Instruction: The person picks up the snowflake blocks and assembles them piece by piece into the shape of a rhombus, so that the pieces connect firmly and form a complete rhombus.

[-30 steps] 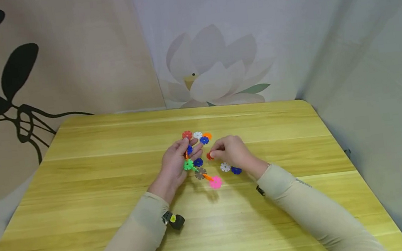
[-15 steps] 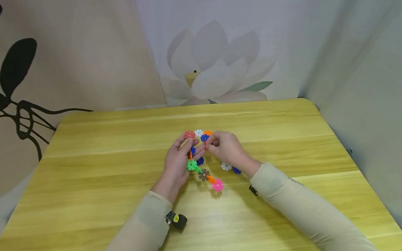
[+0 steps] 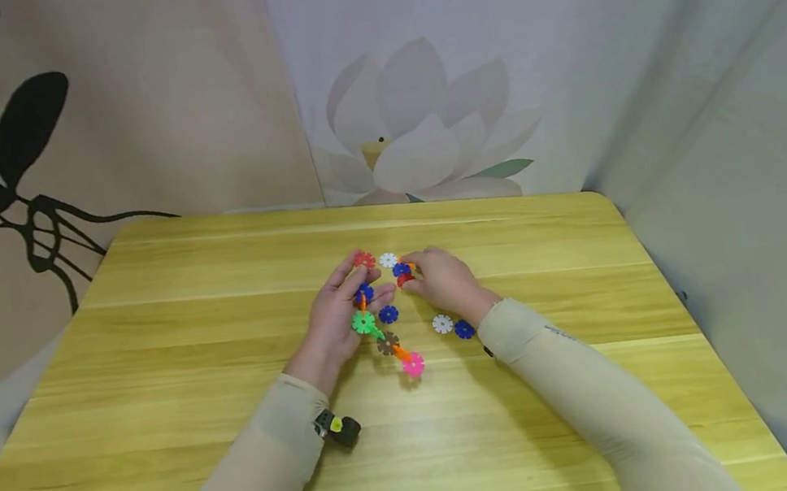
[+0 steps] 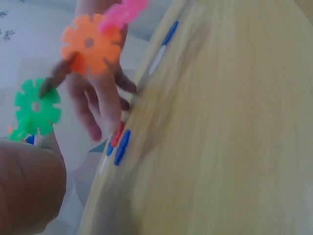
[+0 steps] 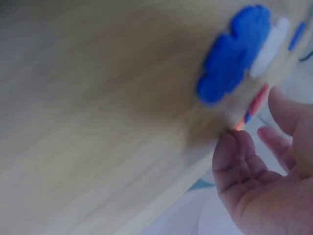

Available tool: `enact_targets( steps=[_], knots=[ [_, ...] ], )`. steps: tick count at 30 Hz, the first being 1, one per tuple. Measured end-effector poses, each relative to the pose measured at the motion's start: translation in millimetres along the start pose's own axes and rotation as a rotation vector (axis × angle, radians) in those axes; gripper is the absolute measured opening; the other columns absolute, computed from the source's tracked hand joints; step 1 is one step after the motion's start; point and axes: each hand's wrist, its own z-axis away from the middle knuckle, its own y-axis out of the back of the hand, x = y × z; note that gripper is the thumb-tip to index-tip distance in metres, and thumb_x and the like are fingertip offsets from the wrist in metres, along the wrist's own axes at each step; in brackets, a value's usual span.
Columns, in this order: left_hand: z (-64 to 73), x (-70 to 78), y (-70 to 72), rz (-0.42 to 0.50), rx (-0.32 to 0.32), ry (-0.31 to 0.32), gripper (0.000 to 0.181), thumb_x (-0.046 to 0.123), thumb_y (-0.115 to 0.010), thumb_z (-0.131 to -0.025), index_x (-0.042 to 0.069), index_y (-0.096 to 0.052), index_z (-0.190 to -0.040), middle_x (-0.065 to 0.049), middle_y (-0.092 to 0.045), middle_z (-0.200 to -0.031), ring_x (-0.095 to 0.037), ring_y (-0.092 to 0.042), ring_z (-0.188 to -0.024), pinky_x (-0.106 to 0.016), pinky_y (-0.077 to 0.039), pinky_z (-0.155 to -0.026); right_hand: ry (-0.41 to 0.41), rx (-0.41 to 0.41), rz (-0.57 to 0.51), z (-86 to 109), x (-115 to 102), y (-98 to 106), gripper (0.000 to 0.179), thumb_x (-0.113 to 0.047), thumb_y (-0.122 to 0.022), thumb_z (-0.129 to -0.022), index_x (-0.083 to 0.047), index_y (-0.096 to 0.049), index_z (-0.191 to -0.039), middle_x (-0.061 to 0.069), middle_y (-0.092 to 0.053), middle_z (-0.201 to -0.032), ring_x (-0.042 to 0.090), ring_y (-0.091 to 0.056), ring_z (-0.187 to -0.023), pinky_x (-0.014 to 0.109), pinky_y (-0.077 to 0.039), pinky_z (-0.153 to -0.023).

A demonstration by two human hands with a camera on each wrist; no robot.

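Observation:
My left hand holds a chain of linked plastic snowflake discs. A red disc shows at its fingertips. Below it come a blue disc, a green disc, a brown disc, an orange disc and a pink disc at the hanging end. My right hand is low over the table, thumb and fingers apart. Between them a dark red disc lies beside a blue disc. The orange disc behind these is partly hidden by the right fingers.
On the wooden table a white disc lies behind the hands, and a single blue disc lies between them. Another white disc and blue disc lie near my right wrist. A printed curtain hangs behind the table.
My right hand moved away from me with the dark red disc, which now lies by the blue and orange ones, and its fingers parted. The left hand shifted slightly left with the chain.

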Motion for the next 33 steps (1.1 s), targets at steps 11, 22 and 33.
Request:
enact_targets(
  steps=[11, 22, 33],
  knots=[
    [2.6, -1.8, -7.4, 0.038, 0.031, 0.071, 0.041, 0.035, -0.051, -0.114, 0.019, -0.051, -0.151, -0.019, -0.054, -0.159, -0.025, -0.082, -0.093, -0.034, -0.068, -0.089, -0.064, -0.06, -0.058, -0.6, -4.2, 1.7, 0.023, -0.018, -0.08, -0.099, -0.004, -0.07, -0.114, 0.011, -0.074, -0.105, 0.023, -0.067, -0.093, 0.037, -0.062, -0.086],
    [1.4, 0.1, -9.8, 0.096, 0.098, 0.067, 0.05, 0.026, -0.049, -0.116, 0.006, -0.04, -0.16, -0.017, -0.061, -0.152, -0.034, -0.071, -0.128, -0.035, -0.066, -0.098, -0.03, 0.275, -0.495, 28.0, -34.3, 15.2, 0.013, -0.022, -0.076, -0.102, -0.01, -0.081, -0.103, 0.008, -0.082, -0.097, 0.018, -0.072, -0.082, 0.026, -0.058, -0.064],
    [2.8, -2.2, -13.8, 0.019, 0.1, -0.019, 0.042, 0.021, -0.046, -0.116, 0.025, -0.055, -0.157, -0.017, -0.058, -0.155, -0.014, -0.077, -0.098, -0.027, -0.067, -0.089, 0.179, 0.386, -0.354, 34.5, -53.4, 4.8, 0.009, -0.011, -0.078, -0.098, -0.004, -0.081, -0.094, 0.008, -0.083, -0.086, 0.014, -0.074, -0.064, 0.019, -0.058, -0.054]
  ],
)
